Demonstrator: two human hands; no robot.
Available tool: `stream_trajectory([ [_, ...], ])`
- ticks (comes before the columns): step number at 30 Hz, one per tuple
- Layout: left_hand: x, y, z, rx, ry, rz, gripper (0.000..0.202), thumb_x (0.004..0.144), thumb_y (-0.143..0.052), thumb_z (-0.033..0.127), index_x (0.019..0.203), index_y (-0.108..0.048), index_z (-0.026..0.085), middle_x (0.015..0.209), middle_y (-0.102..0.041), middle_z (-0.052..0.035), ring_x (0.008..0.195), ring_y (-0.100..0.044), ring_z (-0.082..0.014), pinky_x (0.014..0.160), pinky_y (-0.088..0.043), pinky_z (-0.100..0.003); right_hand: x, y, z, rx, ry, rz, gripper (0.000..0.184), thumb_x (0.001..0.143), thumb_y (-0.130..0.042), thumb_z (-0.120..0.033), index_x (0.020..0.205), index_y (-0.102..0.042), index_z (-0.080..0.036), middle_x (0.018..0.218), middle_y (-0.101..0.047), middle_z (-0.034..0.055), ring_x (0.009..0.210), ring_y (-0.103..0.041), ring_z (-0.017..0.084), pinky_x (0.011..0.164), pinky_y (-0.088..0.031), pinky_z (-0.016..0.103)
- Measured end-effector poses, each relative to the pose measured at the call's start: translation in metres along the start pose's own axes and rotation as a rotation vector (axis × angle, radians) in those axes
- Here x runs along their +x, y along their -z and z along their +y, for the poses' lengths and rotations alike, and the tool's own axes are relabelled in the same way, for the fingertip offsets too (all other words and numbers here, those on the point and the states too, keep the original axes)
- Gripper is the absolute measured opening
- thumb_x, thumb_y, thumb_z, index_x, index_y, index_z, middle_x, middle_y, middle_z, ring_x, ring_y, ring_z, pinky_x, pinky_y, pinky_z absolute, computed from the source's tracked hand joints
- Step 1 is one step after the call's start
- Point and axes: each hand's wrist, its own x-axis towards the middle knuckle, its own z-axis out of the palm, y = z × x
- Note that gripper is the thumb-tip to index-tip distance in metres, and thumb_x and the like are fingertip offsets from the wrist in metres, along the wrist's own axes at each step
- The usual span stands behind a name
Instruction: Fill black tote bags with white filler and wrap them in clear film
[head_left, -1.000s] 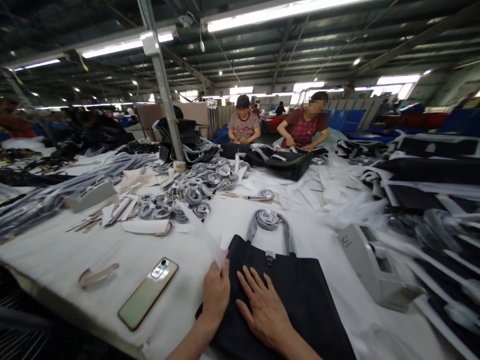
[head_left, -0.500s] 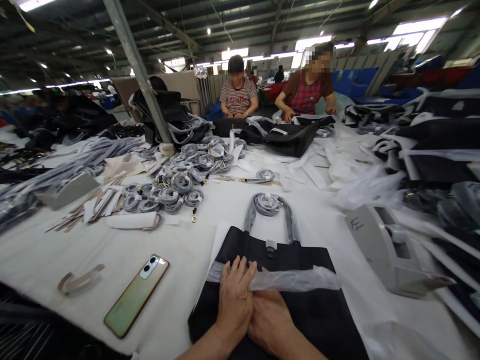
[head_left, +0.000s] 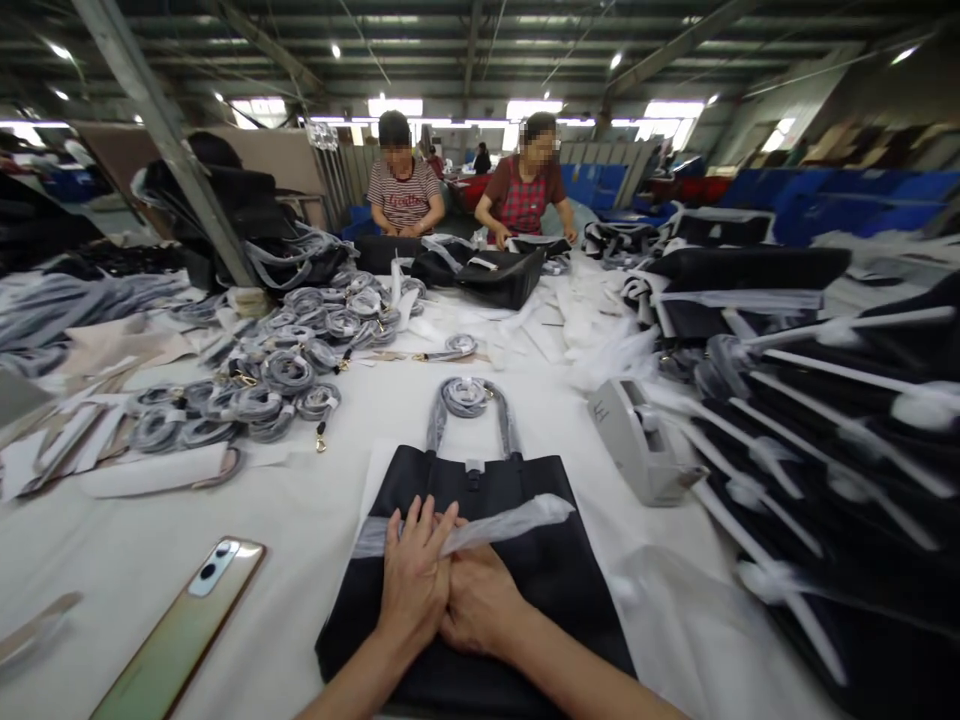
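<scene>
A black tote bag (head_left: 566,600) lies flat on the white-covered table, its grey-wrapped handles (head_left: 511,425) pointing away from me. Across its front runs a strip of clear plastic film (head_left: 517,522), whose right end stands up loose. My left hand (head_left: 416,575) rests on the strip and bag with fingers stretched out. Tucked against it, my right hand (head_left: 484,600) is curled around the film; its fingertips are hidden under the left hand and the strip. A coiled, wrapped strap (head_left: 465,397) sits between the handles.
A tape dispenser (head_left: 649,440) and piled black bags (head_left: 862,560) are at my right. At left lie a phone (head_left: 180,630), a heap of coiled straps (head_left: 289,370) and paper strips. A metal pole (head_left: 169,150) rises behind; two people work across the table.
The view has turned right, shifting the scene leftward. The film's right end, stretched across the bag before, is now raised and drawn inward. Both hands stay together on the bag.
</scene>
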Motion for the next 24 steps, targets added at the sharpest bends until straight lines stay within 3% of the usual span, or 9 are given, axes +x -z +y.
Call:
stream_trajectory([
  [4, 0.000, 0.001, 0.005, 0.114, -0.016, 0.009, 0.056, 0.088, -0.044, 0.014, 0.140, -0.040, 0.034, 0.139, -0.050, -0.0129, 0.131, -0.042, -0.0320, 0.104, -0.031, -0.057, -0.042, 0.023, 0.008, -0.054, -0.121, 0.004, 0.057, 0.088, -0.049, -0.045, 0.135, -0.047, -0.013, 0.134, -0.055, 0.0156, 0.125, -0.046, 0.028, 0.110, -0.028, 0.048],
  [7, 0.000, 0.003, 0.010, 0.165, -0.020, 0.005, 0.058, 0.087, -0.047, 0.015, 0.140, -0.039, 0.037, 0.140, -0.049, -0.0141, 0.130, -0.042, -0.0348, 0.103, -0.031, -0.060, -0.080, 0.034, 0.020, -0.177, -0.262, 0.050, 0.056, 0.088, -0.051, -0.039, 0.135, -0.046, -0.010, 0.136, -0.052, 0.0179, 0.128, -0.043, 0.031, 0.109, -0.027, 0.051],
  [10, 0.000, 0.004, 0.015, 0.180, -0.032, 0.003, 0.056, 0.087, -0.050, 0.019, 0.139, -0.041, 0.039, 0.139, -0.050, -0.0128, 0.129, -0.042, -0.0375, 0.102, -0.030, -0.062, -0.104, 0.036, 0.029, -0.218, -0.266, 0.084, 0.058, 0.086, -0.054, -0.031, 0.138, -0.042, -0.010, 0.141, -0.047, 0.0156, 0.132, -0.039, 0.029, 0.111, -0.026, 0.046],
  [15, 0.003, 0.001, 0.029, 0.136, -0.119, -0.031, 0.047, 0.091, -0.047, 0.027, 0.137, -0.044, 0.036, 0.136, -0.053, -0.0134, 0.126, -0.047, -0.0358, 0.100, -0.036, -0.056, -0.108, 0.032, 0.031, -0.177, -0.254, 0.107, 0.060, 0.085, -0.055, -0.030, 0.140, -0.040, -0.011, 0.146, -0.042, 0.0136, 0.135, -0.035, 0.027, 0.112, -0.027, 0.043],
  [19, 0.002, -0.007, 0.051, 0.062, -0.221, -0.062, 0.048, 0.092, -0.048, 0.027, 0.138, -0.042, 0.037, 0.141, -0.048, -0.0123, 0.126, -0.047, -0.0335, 0.097, -0.041, -0.049, -0.107, 0.028, 0.028, -0.138, -0.280, 0.140, 0.061, 0.085, -0.055, -0.036, 0.139, -0.041, -0.011, 0.143, -0.045, 0.0148, 0.133, -0.037, 0.029, 0.111, -0.029, 0.045],
  [24, -0.001, -0.015, 0.068, 0.037, -0.235, -0.048, 0.051, 0.091, -0.050, 0.028, 0.140, -0.039, 0.038, 0.145, -0.045, -0.0074, 0.129, -0.043, -0.0329, 0.100, -0.039, -0.051, -0.109, 0.021, 0.027, -0.117, -0.288, 0.173, 0.057, 0.084, -0.057, -0.037, 0.134, -0.048, -0.010, 0.140, -0.048, 0.0167, 0.131, -0.039, 0.030, 0.111, -0.028, 0.048],
])
